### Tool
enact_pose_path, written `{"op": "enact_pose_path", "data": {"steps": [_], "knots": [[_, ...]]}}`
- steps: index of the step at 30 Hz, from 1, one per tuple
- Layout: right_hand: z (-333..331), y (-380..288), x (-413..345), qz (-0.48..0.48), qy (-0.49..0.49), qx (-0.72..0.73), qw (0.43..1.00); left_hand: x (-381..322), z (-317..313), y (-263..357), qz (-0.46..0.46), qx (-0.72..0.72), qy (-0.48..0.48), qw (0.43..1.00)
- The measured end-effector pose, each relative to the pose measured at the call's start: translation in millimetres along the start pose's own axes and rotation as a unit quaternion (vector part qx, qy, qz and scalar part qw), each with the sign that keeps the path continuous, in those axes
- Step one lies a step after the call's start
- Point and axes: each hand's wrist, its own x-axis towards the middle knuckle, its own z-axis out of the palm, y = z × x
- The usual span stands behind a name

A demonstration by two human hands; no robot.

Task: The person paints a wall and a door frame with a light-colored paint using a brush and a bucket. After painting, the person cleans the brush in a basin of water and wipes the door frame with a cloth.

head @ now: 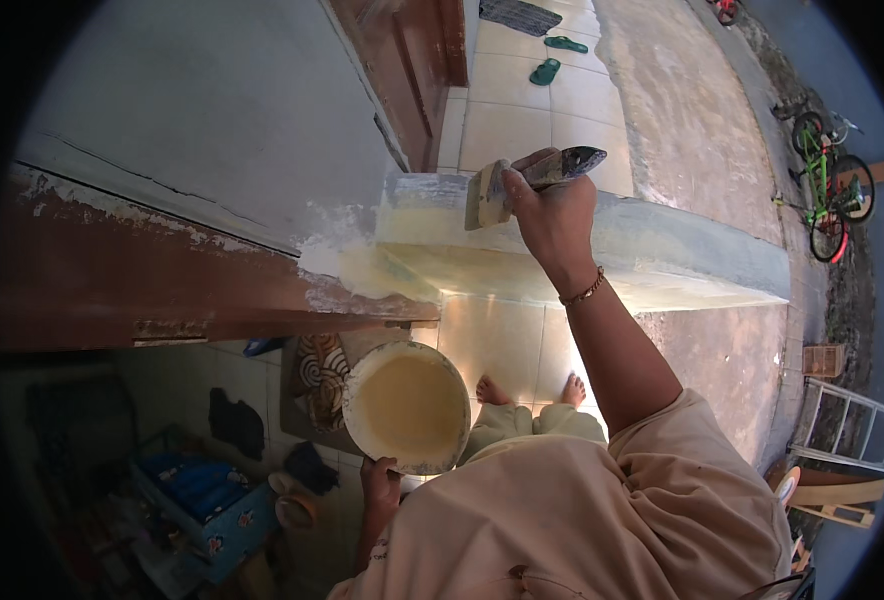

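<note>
My right hand (558,217) grips a wide paintbrush (558,168) by its stained handle. The pale bristles point left, over the top of a low wall (682,232) partly coated in cream paint. At my waist, my left hand (380,480) holds the rim of a round bucket (460,435). Cream-coloured paint (412,409) lies inside it. Where the low wall meets the house wall (209,97), a patch of pale yellow and white coating (352,262) spreads over the corner.
A brown wooden door frame (209,277) runs along the left, beside a dim room with a patterned mat (322,382). Green sandals (545,72) lie on the tiles beyond the wall. A green bicycle (824,172) and a metal ladder (858,427) are at the right.
</note>
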Motion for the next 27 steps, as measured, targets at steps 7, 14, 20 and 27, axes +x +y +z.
{"op": "enact_pose_path", "data": {"steps": [7,14,20,27], "knots": [[93,7,2,-0.05,0.037,0.005,0.998,13,1,5,0.02,0.005,-0.008,1.0],[43,19,6,0.052,-0.079,0.028,0.995,10,7,10,0.015,0.006,-0.004,1.0],[77,13,7,0.035,0.017,0.082,0.996,21,-1,5,0.024,0.008,-0.022,0.999],[66,15,-34,0.06,-0.144,0.069,0.985,5,36,19,0.023,-0.01,0.014,1.0]]}}
